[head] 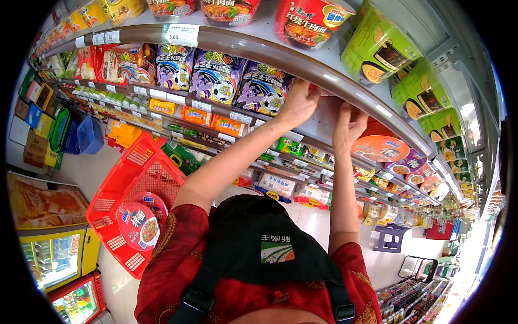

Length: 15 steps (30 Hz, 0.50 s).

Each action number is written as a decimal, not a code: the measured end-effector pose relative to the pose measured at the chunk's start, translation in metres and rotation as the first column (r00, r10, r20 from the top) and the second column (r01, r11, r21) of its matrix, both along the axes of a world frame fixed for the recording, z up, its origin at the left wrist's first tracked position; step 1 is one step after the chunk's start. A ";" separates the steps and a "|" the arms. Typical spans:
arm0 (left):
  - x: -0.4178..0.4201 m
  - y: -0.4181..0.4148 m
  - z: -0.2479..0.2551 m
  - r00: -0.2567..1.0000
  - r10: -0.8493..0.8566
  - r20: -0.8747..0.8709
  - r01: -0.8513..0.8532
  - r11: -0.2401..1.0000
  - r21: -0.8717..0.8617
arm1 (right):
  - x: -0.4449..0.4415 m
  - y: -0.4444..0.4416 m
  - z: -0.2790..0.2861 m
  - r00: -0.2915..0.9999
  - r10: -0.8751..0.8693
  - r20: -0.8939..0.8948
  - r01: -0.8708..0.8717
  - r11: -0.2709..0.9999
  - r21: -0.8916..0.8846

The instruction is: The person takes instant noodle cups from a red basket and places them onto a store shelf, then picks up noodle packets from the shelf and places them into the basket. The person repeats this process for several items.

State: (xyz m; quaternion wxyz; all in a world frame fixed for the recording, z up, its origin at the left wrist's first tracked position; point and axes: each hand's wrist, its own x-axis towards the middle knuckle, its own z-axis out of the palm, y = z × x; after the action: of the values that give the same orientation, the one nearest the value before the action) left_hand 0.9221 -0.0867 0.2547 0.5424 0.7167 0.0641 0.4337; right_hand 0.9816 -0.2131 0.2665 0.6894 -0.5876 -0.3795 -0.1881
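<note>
My left hand (301,103) reaches in under the brown edge of the upper shelf (259,44), beside purple noodle packets (261,88). Its fingertips are partly hidden, with a bit of red showing near them. My right hand (350,126) is raised at the same shelf level, fingers bent, its tips partly behind the shelf edge. Just to its right sits an instant noodle bowl with an orange lid (380,148). Between the hands a bare stretch of the lower shelf board (319,117) shows. Whether either hand grips anything cannot be made out.
Red noodle cups (309,24) and green noodle buckets (380,46) stand on the upper shelf. At my left is a red shopping basket (137,174) with lidded noodle bowls (139,227) in it. A purple stool (388,239) stands at the right, yellow-framed fridge (52,255) at left.
</note>
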 end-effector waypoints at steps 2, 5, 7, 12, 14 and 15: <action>0.003 -0.007 -0.003 0.994 0.096 -0.053 -0.089 0.989 0.120 | 0.002 0.001 0.002 0.934 -0.164 0.316 0.240 0.946 -0.217; 0.024 -0.001 -0.013 0.982 0.156 -0.109 -0.125 0.960 0.249 | 0.017 0.005 -0.004 0.901 -0.154 0.405 0.304 0.891 -0.337; 0.034 0.005 -0.014 0.990 0.103 -0.097 -0.067 0.946 0.317 | 0.030 0.006 -0.008 0.933 -0.128 0.335 0.261 0.883 -0.390; 0.024 0.000 -0.011 0.991 0.027 -0.134 0.001 0.980 0.199 | 0.035 0.004 -0.025 0.971 -0.063 0.233 0.140 0.933 -0.332; 0.010 -0.007 -0.029 0.994 0.107 0.019 -0.108 0.949 0.295 | 0.025 -0.005 -0.030 0.878 -0.136 0.459 0.319 0.882 -0.347; 0.002 -0.014 -0.035 0.994 0.112 0.019 -0.111 0.925 0.363 | 0.019 -0.007 -0.035 0.897 -0.138 0.420 0.281 0.912 -0.300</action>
State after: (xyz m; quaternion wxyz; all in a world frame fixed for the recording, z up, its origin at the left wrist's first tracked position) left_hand 0.9238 -0.1008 0.2196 0.3750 0.8001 0.0240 0.4676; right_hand 1.0002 -0.2205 0.2314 0.4585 -0.6905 -0.4698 -0.3040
